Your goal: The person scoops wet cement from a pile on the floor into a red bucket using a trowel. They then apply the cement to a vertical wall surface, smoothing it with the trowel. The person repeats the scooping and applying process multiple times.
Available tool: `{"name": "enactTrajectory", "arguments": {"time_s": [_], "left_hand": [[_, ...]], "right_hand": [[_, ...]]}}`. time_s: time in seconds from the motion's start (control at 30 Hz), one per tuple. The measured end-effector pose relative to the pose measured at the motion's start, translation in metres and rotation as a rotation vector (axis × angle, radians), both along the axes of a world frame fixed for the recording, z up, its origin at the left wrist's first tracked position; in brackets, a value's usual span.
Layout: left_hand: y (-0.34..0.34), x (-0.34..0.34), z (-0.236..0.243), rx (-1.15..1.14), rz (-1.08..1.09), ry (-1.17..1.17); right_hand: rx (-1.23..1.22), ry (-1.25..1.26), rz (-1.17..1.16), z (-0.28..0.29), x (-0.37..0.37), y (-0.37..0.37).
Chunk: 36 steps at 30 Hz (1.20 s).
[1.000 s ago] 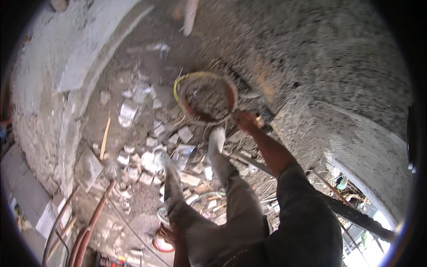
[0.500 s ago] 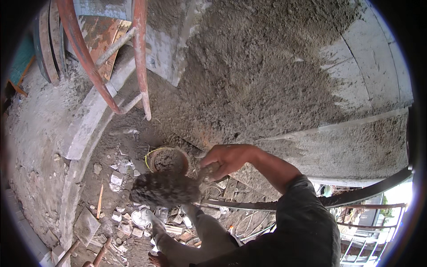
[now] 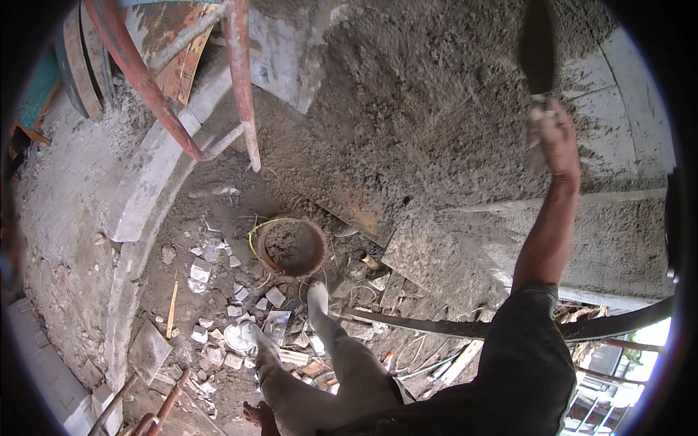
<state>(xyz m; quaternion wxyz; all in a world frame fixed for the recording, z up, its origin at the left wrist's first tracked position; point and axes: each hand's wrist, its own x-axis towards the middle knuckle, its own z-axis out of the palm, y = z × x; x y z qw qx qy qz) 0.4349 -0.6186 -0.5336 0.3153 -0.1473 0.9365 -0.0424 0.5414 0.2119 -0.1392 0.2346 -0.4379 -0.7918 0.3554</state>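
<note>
My right hand (image 3: 552,134) grips the handle of a trowel, its dark, blurred blade (image 3: 536,51) pointing up against a rough, mortar-coated wall (image 3: 422,94) at the upper right. My left hand (image 3: 258,414) hangs low beside my leg, fingers apart, with nothing visible in it. Below the wall, a round red bucket (image 3: 314,247) holds grey mortar, with a yellow cord at its rim. My foot (image 3: 318,294) is just in front of the bucket.
A red tubular frame (image 3: 240,87) stands at the upper left beside a curved concrete ledge (image 3: 134,211). Broken tile pieces (image 3: 200,269), sticks and wires litter the ground round my feet. A long dark curved bar (image 3: 422,325) crosses at the right, near metal railings.
My right hand first reached to the bucket, then held a mortar-loaded trowel over it. It has since swung up and right to the wall; that lump of mortar no longer shows.
</note>
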Motion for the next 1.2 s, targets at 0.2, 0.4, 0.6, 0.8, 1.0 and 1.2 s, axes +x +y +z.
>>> {"name": "enactTrajectory", "arguments": {"time_s": [0.2, 0.4, 0.6, 0.8, 1.0, 1.2], "left_hand": [[-0.061, 0.035, -0.052, 0.056, -0.217, 0.105], [-0.008, 0.010, -0.027, -0.024, -0.289, -0.027], [-0.010, -0.029, -0.041, 0.029, -0.415, 0.023], [-0.024, -0.083, -0.039, 0.057, -0.423, -0.035], [-0.063, -0.148, -0.040, 0.207, -0.600, 0.047], [-0.080, -0.249, -0.005, 0.325, -0.724, 0.111]], "right_hand": [[-0.538, -0.419, 0.522, -0.302, -0.101, -0.152], [-0.269, -1.184, 0.435, -0.633, -0.126, -0.302], [-0.284, -0.941, 0.181, -0.794, -0.168, -0.385], [-0.331, -0.552, 0.296, -0.748, -0.130, -0.400], [-0.363, -0.458, -0.164, -0.687, -0.102, -0.437], [-0.124, -0.397, -0.110, -0.674, -0.102, -0.491]]}}
